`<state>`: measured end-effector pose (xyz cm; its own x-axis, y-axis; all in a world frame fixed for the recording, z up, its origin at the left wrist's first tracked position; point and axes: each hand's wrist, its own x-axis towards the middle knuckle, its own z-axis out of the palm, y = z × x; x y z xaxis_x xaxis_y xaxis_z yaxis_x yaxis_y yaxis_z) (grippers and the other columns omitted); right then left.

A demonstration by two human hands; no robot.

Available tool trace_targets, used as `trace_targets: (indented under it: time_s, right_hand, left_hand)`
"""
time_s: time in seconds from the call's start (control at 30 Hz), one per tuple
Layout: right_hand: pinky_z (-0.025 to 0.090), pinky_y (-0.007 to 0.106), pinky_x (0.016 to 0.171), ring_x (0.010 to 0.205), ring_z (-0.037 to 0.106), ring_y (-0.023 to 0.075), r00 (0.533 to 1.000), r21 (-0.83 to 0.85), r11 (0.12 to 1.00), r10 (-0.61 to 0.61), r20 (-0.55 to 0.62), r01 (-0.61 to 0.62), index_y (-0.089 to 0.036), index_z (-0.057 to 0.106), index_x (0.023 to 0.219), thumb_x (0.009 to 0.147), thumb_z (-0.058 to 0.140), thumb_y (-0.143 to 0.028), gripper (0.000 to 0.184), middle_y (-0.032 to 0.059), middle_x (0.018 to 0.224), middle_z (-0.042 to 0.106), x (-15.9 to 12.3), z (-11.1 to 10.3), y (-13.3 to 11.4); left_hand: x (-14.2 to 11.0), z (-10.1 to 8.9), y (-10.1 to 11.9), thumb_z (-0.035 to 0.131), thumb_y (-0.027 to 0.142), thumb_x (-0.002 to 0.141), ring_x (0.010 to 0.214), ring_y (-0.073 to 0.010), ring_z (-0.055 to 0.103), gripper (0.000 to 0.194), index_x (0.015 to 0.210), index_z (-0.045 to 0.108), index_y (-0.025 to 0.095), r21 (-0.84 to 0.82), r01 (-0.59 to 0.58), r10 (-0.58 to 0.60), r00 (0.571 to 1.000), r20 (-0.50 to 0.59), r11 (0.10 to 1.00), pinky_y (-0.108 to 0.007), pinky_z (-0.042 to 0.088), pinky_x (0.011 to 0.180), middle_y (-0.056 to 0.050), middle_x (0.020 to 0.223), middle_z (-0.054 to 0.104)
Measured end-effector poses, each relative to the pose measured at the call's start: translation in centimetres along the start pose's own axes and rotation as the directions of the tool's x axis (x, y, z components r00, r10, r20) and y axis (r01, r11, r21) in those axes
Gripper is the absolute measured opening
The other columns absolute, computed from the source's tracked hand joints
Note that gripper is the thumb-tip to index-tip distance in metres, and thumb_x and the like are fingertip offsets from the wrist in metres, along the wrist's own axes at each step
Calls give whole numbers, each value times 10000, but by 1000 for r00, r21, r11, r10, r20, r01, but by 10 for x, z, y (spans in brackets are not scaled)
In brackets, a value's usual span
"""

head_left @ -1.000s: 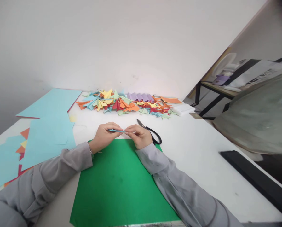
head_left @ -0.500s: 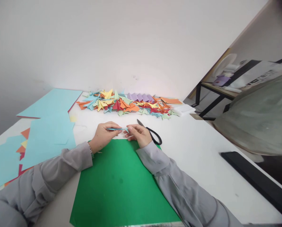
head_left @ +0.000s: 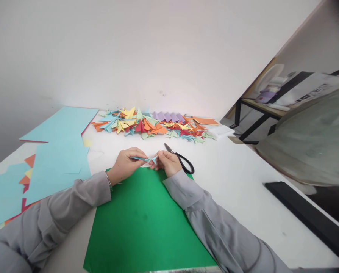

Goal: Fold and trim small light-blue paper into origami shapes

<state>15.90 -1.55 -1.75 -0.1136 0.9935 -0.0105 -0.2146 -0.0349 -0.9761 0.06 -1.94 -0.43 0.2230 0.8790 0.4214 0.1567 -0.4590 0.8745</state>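
Note:
Between my two hands is a small folded piece of light blue paper (head_left: 141,158), held above the far edge of the green sheet (head_left: 146,220). My left hand (head_left: 126,163) pinches its longer, narrow part between thumb and fingers. At the other end, my right hand (head_left: 169,162) has its fingers closed on the paper's small flared tip. Some of the right fingers are hidden behind the thumb and palm. Scissors (head_left: 188,163) with black handles lie just right of my right hand, blades pointing away to the left.
Along the wall lies a heap of colourful folded paper pieces (head_left: 143,125), with a row of purple ones (head_left: 169,116). Large light blue sheets (head_left: 58,163) cover the left side. A white object (head_left: 220,131) and orange paper (head_left: 205,121) sit back right; a black bar (head_left: 300,216) lies at right.
The blue paper's right end has shifted slightly right and down and shows more of its flared tip. My right fingers have curled a little; both hands keep nearly the same place.

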Motion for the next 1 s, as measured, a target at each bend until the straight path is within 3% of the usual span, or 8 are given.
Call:
trace_targets:
  time_s: [0.13,0.33,0.5,0.63,0.77,1.0]
  right_hand:
    - [381,209,355,345,529,109,999,2,999,34,-38,-34,-182,485,555,531,615,-660,496,-15,423,565,0,0,-2]
    - [386,207,369,369,533,103,999,-83,996,-25,21,27,-177,484,522,542,670,-585,449,-11,438,574,-3,1,-3]
    - [401,212,370,367,545,111,998,1,999,51,-24,-51,-178,501,636,574,582,-659,492,-15,452,573,0,-2,-1]
    - [414,211,376,423,575,122,997,42,999,36,-74,-33,-183,504,746,588,592,-623,475,-25,519,580,0,-2,-3]
    - [438,215,398,528,600,131,993,31,999,-19,-118,23,-195,510,808,590,647,-523,417,-32,635,580,-4,-1,-6]
    - [419,214,400,542,588,140,997,0,999,-54,-49,55,-210,465,879,536,712,-368,451,-43,629,586,-4,0,-4]
  left_hand:
    - [0,0,0,645,132,609,703,-145,609,81,659,699,168,8,18,-17,1000,-14,1000,-241,493,598,-57,730,658]
    - [0,1,1,686,195,593,697,-150,610,69,650,695,157,-10,66,-66,998,-22,998,-254,514,613,-53,719,661]
    - [0,2,3,753,252,515,594,-124,605,376,861,682,123,-80,294,-299,952,-70,953,-275,539,588,-49,773,662]
    - [1,1,6,764,258,512,504,-90,581,533,1001,601,122,-200,344,-354,935,-14,917,-243,528,516,-20,720,643]
    - [2,2,7,774,253,494,521,-97,595,446,876,587,120,-237,354,-367,930,-9,905,-218,518,491,-14,695,634]
    - [3,3,6,768,266,483,473,-89,564,337,754,631,120,-204,326,-346,936,-67,923,-241,517,469,-22,691,656]
